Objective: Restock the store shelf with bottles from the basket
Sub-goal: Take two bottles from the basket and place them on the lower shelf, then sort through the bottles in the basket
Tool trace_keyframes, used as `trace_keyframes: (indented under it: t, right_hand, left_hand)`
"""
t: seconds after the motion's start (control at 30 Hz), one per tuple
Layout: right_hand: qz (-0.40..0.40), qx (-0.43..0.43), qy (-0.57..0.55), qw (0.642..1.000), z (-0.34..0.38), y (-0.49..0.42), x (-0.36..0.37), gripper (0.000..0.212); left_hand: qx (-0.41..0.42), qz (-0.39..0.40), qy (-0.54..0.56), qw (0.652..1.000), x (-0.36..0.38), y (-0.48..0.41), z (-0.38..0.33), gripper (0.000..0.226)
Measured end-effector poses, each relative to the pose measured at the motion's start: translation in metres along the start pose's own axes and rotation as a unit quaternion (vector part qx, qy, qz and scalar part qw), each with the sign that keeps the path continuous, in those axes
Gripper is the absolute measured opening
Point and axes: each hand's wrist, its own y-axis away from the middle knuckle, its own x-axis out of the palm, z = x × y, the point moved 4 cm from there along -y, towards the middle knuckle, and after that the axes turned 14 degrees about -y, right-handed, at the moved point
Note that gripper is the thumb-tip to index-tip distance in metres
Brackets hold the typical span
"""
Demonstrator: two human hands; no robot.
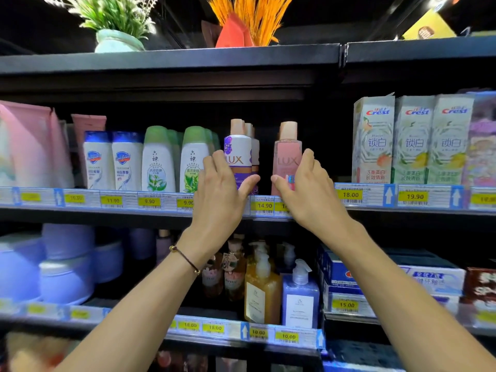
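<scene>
Both forearms reach up to the black metal shelf (107, 212). The left hand (220, 189) curls around the upright white-and-purple LUX bottle (239, 146); the right hand (308, 189) grips the upright pink LUX bottle (288, 149) just beside it.

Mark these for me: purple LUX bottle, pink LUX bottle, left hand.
purple LUX bottle (238, 149): head view, white body above the LUX lettering.
pink LUX bottle (288, 147): head view, pink body above the LUX lettering.
left hand (218, 191): head view, back of the hand.
</scene>
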Motion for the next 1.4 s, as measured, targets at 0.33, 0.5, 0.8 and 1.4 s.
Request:
trace_keyframes:
  t: [0.33, 0.5, 0.8, 1.4]
  right_hand:
    - [-0.079, -0.125, 0.054, 0.988, 0.036, 0.041, 0.010, 0.043]
    - [-0.029, -0.175, 0.018, 0.984, 0.079, 0.060, 0.057, 0.041]
    - [0.083, -0.281, -0.055, 0.955, 0.228, 0.111, 0.206, 0.048]
    - [0.305, -0.357, -0.172, 0.866, 0.519, 0.336, 0.547, 0.053]
  left_hand:
    - [0.007, -0.021, -0.211, 0.977, -0.037, 0.029, 0.040, 0.039]
    - [-0.040, 0.020, -0.286, 0.957, -0.064, 0.053, 0.114, 0.040]
    - [-0.063, 0.123, -0.419, 0.897, -0.141, 0.130, 0.302, 0.037]
    - [-0.222, 0.280, -0.494, 0.792, -0.319, 0.344, 0.671, 0.055]
